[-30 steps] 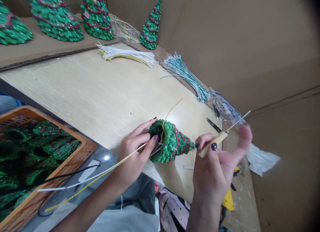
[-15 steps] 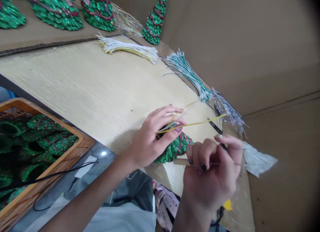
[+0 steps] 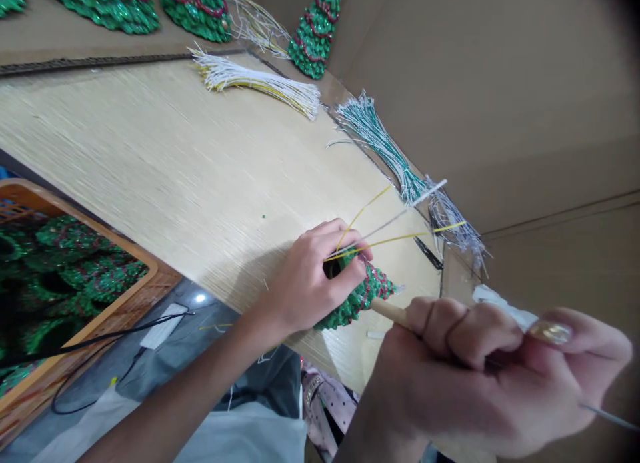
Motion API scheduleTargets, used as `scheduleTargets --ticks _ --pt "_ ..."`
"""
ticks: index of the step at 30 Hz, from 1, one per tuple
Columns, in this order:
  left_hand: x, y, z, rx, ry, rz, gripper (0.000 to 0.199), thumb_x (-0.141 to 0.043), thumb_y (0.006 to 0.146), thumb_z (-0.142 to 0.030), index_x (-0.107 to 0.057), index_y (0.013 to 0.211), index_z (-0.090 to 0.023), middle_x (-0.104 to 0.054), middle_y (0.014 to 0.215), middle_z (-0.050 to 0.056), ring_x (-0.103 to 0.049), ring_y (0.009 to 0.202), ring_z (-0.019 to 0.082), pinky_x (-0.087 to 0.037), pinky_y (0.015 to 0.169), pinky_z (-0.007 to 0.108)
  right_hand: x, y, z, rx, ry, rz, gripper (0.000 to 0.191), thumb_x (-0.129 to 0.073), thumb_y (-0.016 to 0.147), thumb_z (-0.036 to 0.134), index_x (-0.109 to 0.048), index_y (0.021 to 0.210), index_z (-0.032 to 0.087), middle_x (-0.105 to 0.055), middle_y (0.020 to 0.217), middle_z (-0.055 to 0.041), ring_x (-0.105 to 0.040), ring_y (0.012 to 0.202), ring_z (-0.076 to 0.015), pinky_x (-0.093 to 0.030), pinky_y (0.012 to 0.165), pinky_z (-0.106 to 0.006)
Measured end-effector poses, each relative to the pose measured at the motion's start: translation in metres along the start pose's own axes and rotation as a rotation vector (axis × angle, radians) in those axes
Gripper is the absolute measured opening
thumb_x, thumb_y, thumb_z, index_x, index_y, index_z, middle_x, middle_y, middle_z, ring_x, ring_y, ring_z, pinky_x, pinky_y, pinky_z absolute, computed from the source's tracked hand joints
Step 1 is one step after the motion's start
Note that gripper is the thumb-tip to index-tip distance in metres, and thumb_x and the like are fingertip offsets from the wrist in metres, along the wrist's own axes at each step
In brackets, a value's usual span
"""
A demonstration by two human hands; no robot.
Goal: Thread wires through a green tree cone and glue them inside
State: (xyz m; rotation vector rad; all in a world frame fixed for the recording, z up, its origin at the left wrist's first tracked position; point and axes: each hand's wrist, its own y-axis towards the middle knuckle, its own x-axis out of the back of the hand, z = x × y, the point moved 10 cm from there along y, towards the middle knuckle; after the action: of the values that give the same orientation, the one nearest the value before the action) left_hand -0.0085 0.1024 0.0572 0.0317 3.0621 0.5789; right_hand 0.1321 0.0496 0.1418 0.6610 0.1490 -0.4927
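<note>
My left hand [image 3: 315, 280] grips a green glitter cone tree [image 3: 363, 296] with red trim, and the fingers cover part of its hollow base. Yellow and white wires [image 3: 385, 240] run from that base toward the upper right. My right hand [image 3: 465, 376] is close to the camera, just right of the tree's tip and apart from it. It is shut around a wooden-handled awl [image 3: 393, 313], whose thin metal shaft [image 3: 610, 416] sticks out at the lower right.
A pale wood board [image 3: 150, 136] lies under the work, with wire bundles [image 3: 255, 80] [image 3: 375, 143] [image 3: 453, 216] along its far edge. Black scissors [image 3: 427, 253] lie nearby. Finished trees [image 3: 315, 40] stand behind, cardboard walls [image 3: 500, 83] enclose the right, and an orange basket [image 3: 100, 233] of trees sits lower left.
My right hand has moved toward the camera and lower right, swinging the awl's shaft to point that way. My left hand has shifted over the tree's base, and the wires now fan toward the upper right.
</note>
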Motion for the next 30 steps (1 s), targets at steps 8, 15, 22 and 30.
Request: scheduleTargets --ticks 8,15,22,30 --pt "-0.002 -0.001 -0.002 0.003 0.025 0.014 0.02 -0.051 0.091 -0.022 -0.07 0.089 -0.017 -0.063 0.087 0.003 -0.062 0.088 0.019 -0.048 0.085 0.035 -0.005 -0.001 -0.005 -0.024 -0.043 0.092 0.032 -0.032 0.09 0.0 -0.046 0.077 0.025 -0.018 0.054 0.0092 -0.008 0.04 -0.0056 -0.02 0.036 -0.019" --pt "-0.005 -0.003 0.0 0.01 0.009 0.014 0.023 -0.052 0.09 -0.027 -0.072 0.092 -0.017 -0.065 0.091 0.004 -0.063 0.091 0.02 -0.049 0.086 0.037 0.009 -0.004 -0.001 -0.106 -0.131 -0.01 0.033 -0.035 0.084 -0.003 -0.044 0.073 0.026 -0.012 0.058 0.0077 -0.006 0.043 -0.0073 -0.017 0.038 -0.022" --pt "-0.005 -0.004 0.001 0.011 0.006 0.01 0.021 -0.051 0.089 -0.023 -0.071 0.09 -0.019 -0.065 0.091 0.004 -0.063 0.091 0.019 -0.049 0.087 0.037 0.012 -0.007 0.0 -0.062 -0.048 0.002 0.034 -0.033 0.086 -0.003 -0.046 0.073 0.026 -0.018 0.054 0.0083 -0.006 0.043 -0.0074 -0.017 0.037 -0.022" --pt "-0.006 -0.006 0.001 0.005 0.021 0.005 0.02 -0.052 0.09 -0.022 -0.072 0.089 -0.018 -0.065 0.091 0.003 -0.062 0.091 0.018 -0.048 0.088 0.036 0.023 -0.012 0.003 -0.011 -0.03 -0.016 0.04 -0.021 0.089 -0.003 -0.045 0.074 0.025 -0.013 0.054 0.0066 0.001 0.043 -0.0086 -0.011 0.035 -0.024"
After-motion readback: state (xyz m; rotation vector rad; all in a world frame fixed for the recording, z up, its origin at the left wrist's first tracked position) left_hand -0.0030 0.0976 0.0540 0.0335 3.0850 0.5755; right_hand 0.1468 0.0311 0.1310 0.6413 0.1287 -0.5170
